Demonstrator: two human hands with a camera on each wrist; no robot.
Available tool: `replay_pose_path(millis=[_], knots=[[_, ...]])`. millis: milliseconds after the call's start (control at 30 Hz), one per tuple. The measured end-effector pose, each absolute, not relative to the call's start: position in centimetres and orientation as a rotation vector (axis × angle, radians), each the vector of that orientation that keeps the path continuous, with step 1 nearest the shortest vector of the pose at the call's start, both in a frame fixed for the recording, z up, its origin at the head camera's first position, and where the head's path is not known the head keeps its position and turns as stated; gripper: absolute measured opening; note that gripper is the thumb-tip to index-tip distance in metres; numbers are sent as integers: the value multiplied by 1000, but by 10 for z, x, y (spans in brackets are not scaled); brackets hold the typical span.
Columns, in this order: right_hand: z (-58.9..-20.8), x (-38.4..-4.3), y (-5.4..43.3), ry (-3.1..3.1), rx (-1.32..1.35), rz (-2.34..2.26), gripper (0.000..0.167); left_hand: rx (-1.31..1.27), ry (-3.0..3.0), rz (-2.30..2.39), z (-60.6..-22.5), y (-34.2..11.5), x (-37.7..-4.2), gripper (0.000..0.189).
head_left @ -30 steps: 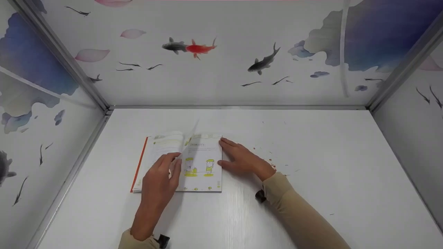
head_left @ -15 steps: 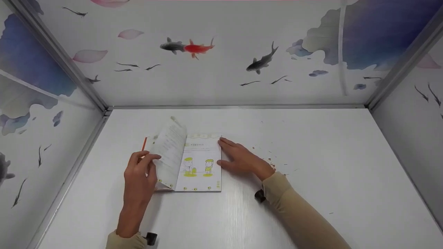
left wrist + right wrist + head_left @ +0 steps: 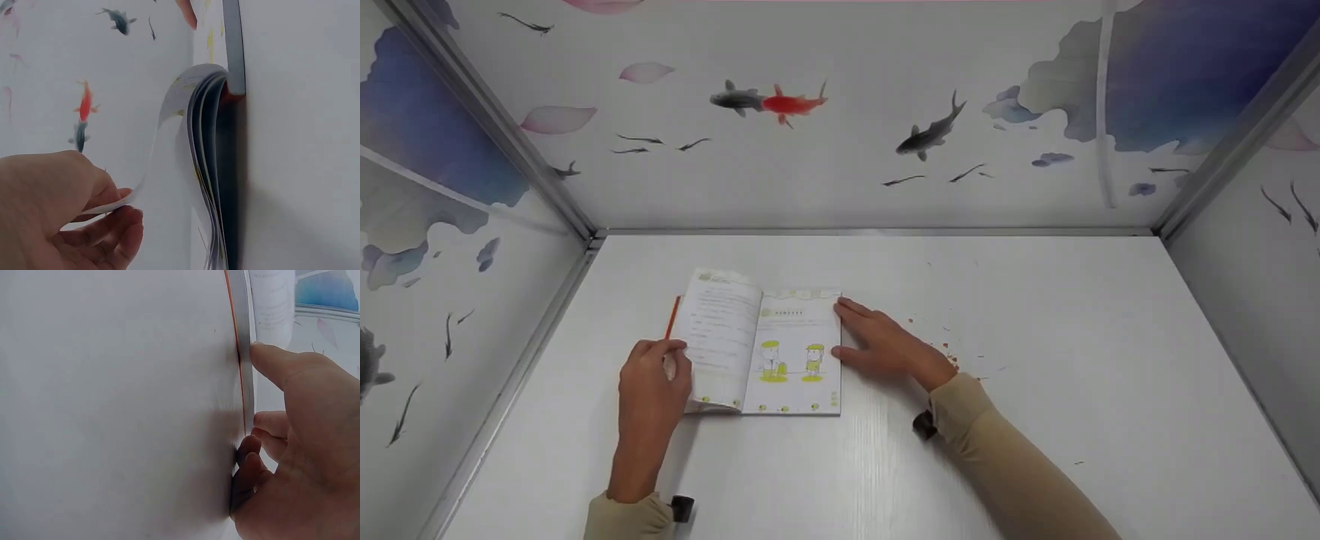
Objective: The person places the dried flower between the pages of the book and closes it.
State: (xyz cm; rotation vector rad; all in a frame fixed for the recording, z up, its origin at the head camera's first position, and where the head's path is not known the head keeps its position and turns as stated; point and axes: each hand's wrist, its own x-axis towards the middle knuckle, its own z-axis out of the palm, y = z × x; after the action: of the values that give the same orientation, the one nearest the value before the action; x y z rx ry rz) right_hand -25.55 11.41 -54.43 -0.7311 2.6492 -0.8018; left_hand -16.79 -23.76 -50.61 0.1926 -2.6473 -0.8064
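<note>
An open book (image 3: pixel 799 390) with yellow cartoon figures on its right page lies left of centre on the table. My left hand (image 3: pixel 651 386) pinches the outer edge of a text page (image 3: pixel 721 330) between thumb and fingers. In the left wrist view that page (image 3: pixel 160 146) arches up from the spine, above several other curved leaves (image 3: pixel 205 129). My right hand (image 3: pixel 885 341) rests at the book's right edge with its fingers extended. Seen from the right wrist, the thumb of my right hand (image 3: pixel 304 444) touches the top edge of the page block (image 3: pixel 243 326).
The white table (image 3: pixel 1035 315) is enclosed by panels (image 3: pixel 840 180) printed with fish and petals. Small orange crumbs (image 3: pixel 947 349) and dark specks are scattered right of the book. An orange cover edge (image 3: pixel 673 316) shows at the book's left.
My left hand has moved left, carrying the page from over the spine to the left side. The right page's cartoons are fully uncovered. My right hand has stayed in place.
</note>
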Motion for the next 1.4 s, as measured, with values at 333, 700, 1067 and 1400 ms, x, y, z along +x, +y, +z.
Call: replay_pose_path(millis=[333, 700, 1067, 1400], knots=[[-545, -255, 115, 2655, -745, -790, 82, 341, -2879, -804, -527, -253, -174, 30], [-547, -256, 113, 2660, -729, -774, 82, 163, -2931, -647, -535, -236, -180, 46], [-547, -255, 111, 2642, -727, -830, 82, -243, -2954, -736, -546, -198, -180, 53], [-547, -253, 112, 2663, -717, -812, 82, -172, -3129, -758, -546, -192, -180, 71]])
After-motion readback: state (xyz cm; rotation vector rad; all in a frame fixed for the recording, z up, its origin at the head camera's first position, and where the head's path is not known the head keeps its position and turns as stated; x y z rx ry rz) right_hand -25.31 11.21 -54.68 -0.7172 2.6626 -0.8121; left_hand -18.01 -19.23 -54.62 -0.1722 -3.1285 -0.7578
